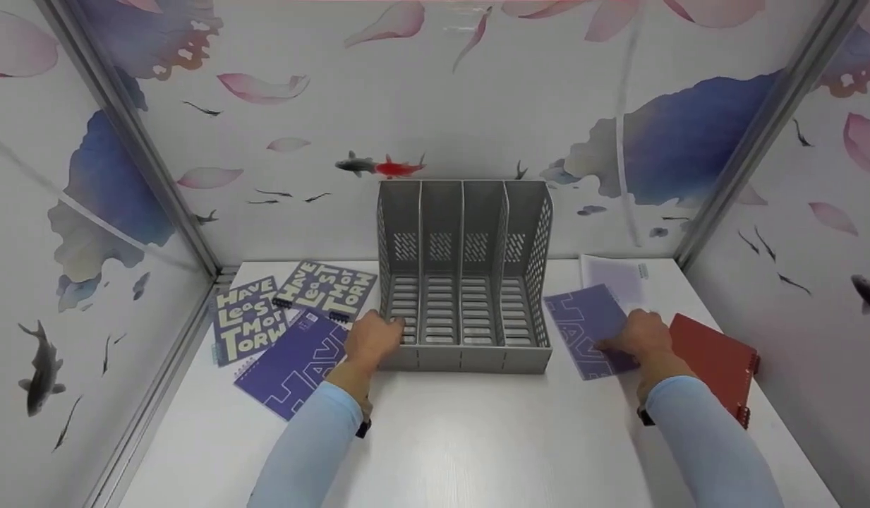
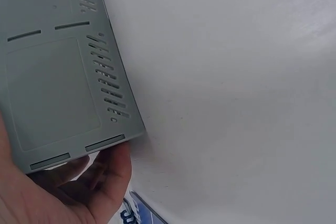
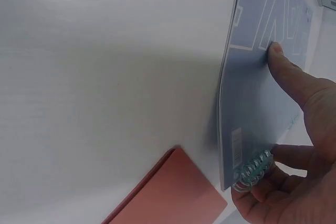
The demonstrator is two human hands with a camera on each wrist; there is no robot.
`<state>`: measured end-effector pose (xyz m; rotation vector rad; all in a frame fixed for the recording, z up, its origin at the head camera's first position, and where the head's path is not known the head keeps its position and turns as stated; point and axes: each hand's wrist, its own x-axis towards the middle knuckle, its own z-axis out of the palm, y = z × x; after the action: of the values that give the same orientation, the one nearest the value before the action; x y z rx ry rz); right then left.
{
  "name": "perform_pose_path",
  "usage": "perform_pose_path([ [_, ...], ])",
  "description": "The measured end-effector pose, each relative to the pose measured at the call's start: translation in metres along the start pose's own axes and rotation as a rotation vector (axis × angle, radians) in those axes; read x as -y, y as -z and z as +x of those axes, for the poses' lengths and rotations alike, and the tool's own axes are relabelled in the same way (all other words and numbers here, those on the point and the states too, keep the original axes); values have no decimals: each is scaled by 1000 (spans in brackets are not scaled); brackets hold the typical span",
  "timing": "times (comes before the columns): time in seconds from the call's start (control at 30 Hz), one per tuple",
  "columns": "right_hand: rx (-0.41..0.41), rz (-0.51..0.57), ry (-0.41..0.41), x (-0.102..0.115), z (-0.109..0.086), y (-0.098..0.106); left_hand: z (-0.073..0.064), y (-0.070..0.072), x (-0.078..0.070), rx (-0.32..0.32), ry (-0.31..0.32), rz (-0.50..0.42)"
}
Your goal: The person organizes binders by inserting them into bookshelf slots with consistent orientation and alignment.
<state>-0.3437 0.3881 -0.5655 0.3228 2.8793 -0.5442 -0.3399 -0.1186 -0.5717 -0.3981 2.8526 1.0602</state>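
A grey file rack [image 1: 470, 358] with upright dividers stands at the back middle of the white table. My left hand [image 1: 371, 342] grips its front left corner; in the left wrist view the fingers [image 2: 118, 174] curl at the edge of the rack's panel [image 2: 52, 93]. To the right of the rack, my right hand [image 1: 641, 335] holds a purple spiral notebook [image 1: 583, 317]. Seen from the right wrist, the thumb [image 3: 286, 72] lies on the notebook's cover [image 3: 247, 87], and the other fingers are around its coil-bound edge, partly hidden.
Left of the rack lie another purple notebook [image 1: 286, 374] and two lettered notebooks [image 1: 248, 321], overlapping. A red notebook [image 1: 713, 363] lies at the right, partly behind my right forearm. Behind the held notebook is a pale one [image 1: 611, 275]. Printed panels wall the table.
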Motion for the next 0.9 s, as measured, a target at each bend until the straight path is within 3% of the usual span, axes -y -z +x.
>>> perform_pose_path([
  [0.3, -49, -24, 22, 5, 7, 1, -1, -2, -2, -20, 21, 17],
  [0.63, 9, -63, 68, 9, 14, 11, 3, -1, -3, -4, 46, 26],
  [0.67, 7, -71, 71, 9, 13, 12, 8, -4, 1, -18, 29, 35],
  [0.87, -29, -120, 117, 7, 10, 12, 7, -6, 1, -21, 27, 48],
  [0.9, -37, -132, 129, 6, 10, 12, 1, -2, -3, -6, 41, 41],
])
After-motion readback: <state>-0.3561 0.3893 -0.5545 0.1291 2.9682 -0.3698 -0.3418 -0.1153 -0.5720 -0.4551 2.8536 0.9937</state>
